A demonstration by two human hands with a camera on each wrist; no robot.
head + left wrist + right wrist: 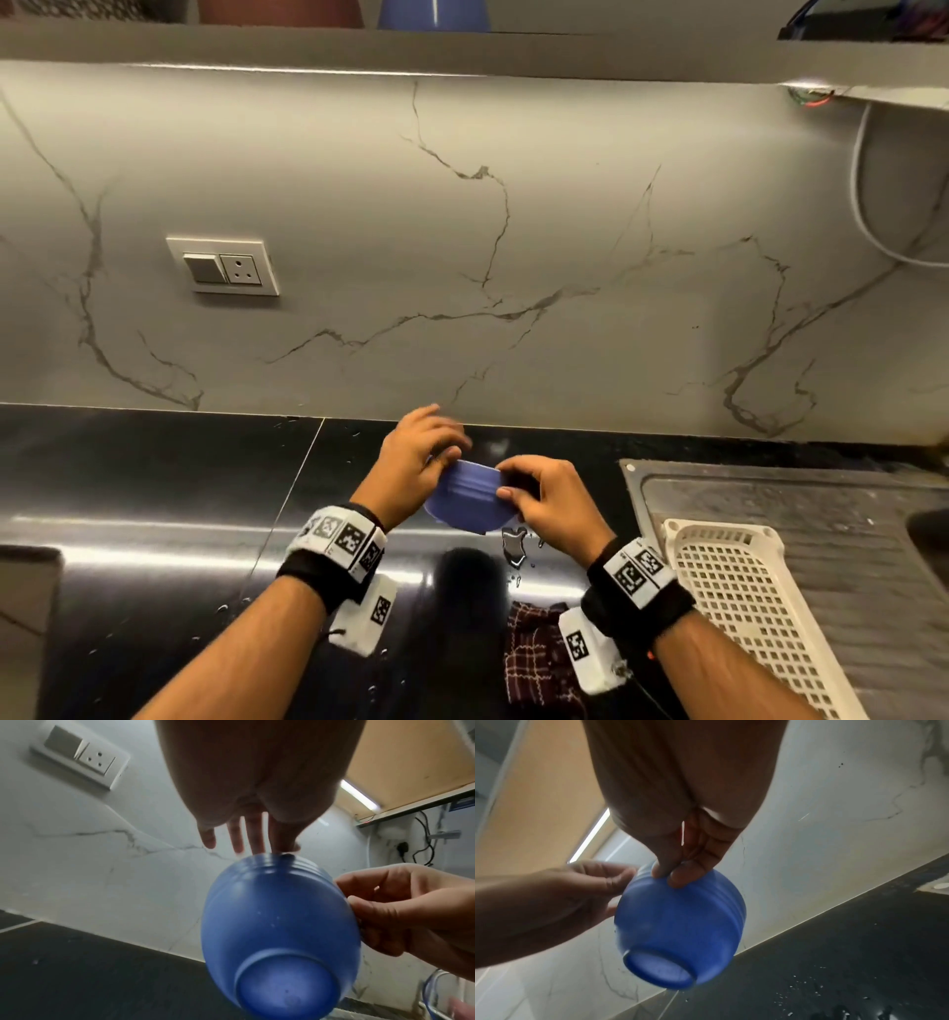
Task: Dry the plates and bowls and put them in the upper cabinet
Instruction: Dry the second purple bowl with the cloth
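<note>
Here, at lower centre of the head view, both hands hold one ribbed blue plastic bowl (470, 501) above the glossy black stone counter (154, 493). The right hand (552, 496) pinches the bowl's rim, thumb and fingers (680, 876) curled onto the ribbed band. The left hand (418, 452) meets the opposite rim; in the left wrist view its fingers (255, 835) reach nearly straight to the rim's edge, while the right wrist view shows them bent beside it, so whether they clamp it cannot be told. The bowl's round foot (658, 972) tilts down toward the counter, with a thin thread of water (668, 1005) below it. Water droplets (515, 550) lie under the bowl. A dark red checked cloth (542, 658) lies at the lower edge, and a white perforated plastic basket (739, 591) stands at lower right on the steel sink drainboard (847, 524).
</note>
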